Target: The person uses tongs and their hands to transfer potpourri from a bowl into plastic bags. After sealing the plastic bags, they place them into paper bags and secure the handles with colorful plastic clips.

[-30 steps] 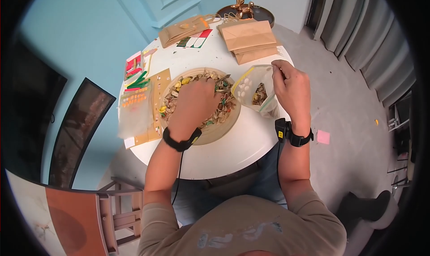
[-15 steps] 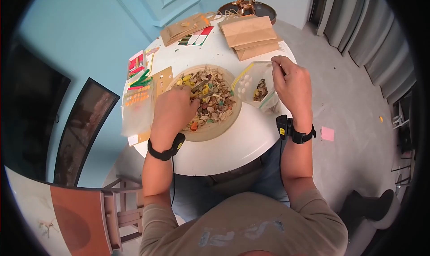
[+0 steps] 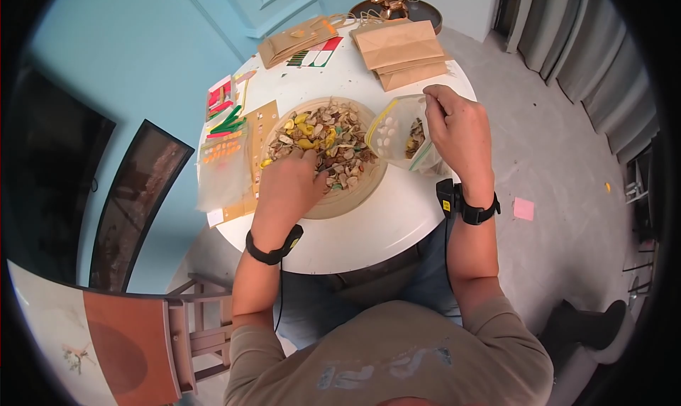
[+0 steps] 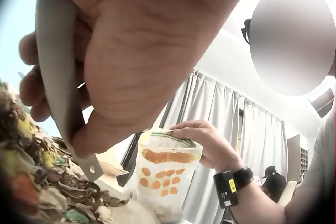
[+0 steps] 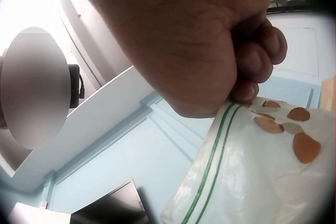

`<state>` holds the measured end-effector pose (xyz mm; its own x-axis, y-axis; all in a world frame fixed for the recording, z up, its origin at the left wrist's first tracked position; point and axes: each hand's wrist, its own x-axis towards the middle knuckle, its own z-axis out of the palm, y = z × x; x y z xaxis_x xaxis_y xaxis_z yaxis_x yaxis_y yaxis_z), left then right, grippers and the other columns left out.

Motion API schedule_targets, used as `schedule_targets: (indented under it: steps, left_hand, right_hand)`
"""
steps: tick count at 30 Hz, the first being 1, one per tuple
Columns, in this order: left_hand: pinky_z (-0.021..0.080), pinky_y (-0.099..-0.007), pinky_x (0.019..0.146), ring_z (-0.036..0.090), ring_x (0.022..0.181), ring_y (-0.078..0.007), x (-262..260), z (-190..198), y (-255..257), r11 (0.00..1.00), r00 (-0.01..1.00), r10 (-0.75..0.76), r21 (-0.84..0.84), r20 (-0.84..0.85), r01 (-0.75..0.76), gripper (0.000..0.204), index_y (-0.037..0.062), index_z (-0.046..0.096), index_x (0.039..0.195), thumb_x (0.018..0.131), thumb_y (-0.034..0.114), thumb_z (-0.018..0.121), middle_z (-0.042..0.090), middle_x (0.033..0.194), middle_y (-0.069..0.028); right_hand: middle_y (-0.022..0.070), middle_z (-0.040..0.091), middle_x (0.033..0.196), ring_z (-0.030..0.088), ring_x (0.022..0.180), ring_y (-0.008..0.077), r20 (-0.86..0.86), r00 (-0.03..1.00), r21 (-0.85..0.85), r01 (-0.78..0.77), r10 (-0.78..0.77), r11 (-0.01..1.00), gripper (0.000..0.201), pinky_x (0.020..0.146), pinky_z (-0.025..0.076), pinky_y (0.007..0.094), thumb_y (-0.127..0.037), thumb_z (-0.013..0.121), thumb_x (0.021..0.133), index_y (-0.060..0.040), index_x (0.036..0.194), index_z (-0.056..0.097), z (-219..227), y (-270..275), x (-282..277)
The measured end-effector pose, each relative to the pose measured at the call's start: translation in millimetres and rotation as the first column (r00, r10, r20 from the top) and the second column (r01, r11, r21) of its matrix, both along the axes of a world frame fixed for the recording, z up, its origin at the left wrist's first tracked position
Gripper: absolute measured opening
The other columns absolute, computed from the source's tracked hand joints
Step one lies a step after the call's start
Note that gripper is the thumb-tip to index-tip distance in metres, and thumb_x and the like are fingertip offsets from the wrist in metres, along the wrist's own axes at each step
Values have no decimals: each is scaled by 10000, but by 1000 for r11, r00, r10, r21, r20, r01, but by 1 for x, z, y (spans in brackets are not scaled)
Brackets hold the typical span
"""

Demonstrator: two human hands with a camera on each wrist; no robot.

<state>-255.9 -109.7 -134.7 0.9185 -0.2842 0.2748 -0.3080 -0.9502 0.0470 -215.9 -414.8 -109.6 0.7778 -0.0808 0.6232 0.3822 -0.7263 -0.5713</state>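
My left hand grips metal tongs over the near left of a round bowl. In the left wrist view a flat tong arm lies along the palm, its square-holed tip down at the potpourri. Dried petals and pods in brown, yellow, green and orange fill the bowl. My right hand pinches the rim of a clear zip bag right of the bowl, holding it up with its mouth parted. Some potpourri sits inside the bag. Orange oval spots dot its side in the right wrist view.
Folded brown paper bags lie at the back of the white round table, with more paper bags at back left. A flat plastic bag, a brown card and green strips lie left of the bowl.
My left hand has drawn back from the bowl's middle toward its near left side, with the tongs. My right hand stays at the zip bag's rim.
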Motion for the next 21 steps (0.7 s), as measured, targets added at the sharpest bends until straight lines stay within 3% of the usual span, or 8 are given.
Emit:
schedule_targets:
  steps: [8,14,21]
  left_hand:
    - [625,-545,779,779,888,-449,-24,-3,3,995,998,20,-100,-67,-26,353,31,803,1157,929,291,872,782,961,-227]
    - [637,-520,773,792,857,-427,-15,-8,-7,990,990,142,12,-2,-142,278,-3,764,1014,959,258,842,791,963,-214]
    - [636,-520,763,790,840,-421,-10,-7,-6,999,998,54,6,-21,-54,242,6,775,979,977,245,814,796,934,-202]
  right_hand:
    - [235,797,863,798,798,402,-16,999,-33,-30,30,999,198,785,637,471,-119,727,1024,-11,1139,846,-1,8,-3]
    - [225,801,873,795,796,398,-24,998,-67,-61,59,996,186,774,638,471,-119,721,1030,-16,1123,844,-1,11,-6]
    - [209,799,867,789,789,394,-27,993,-99,-114,111,989,170,769,637,477,-127,707,1046,-14,1094,825,-6,19,-5]
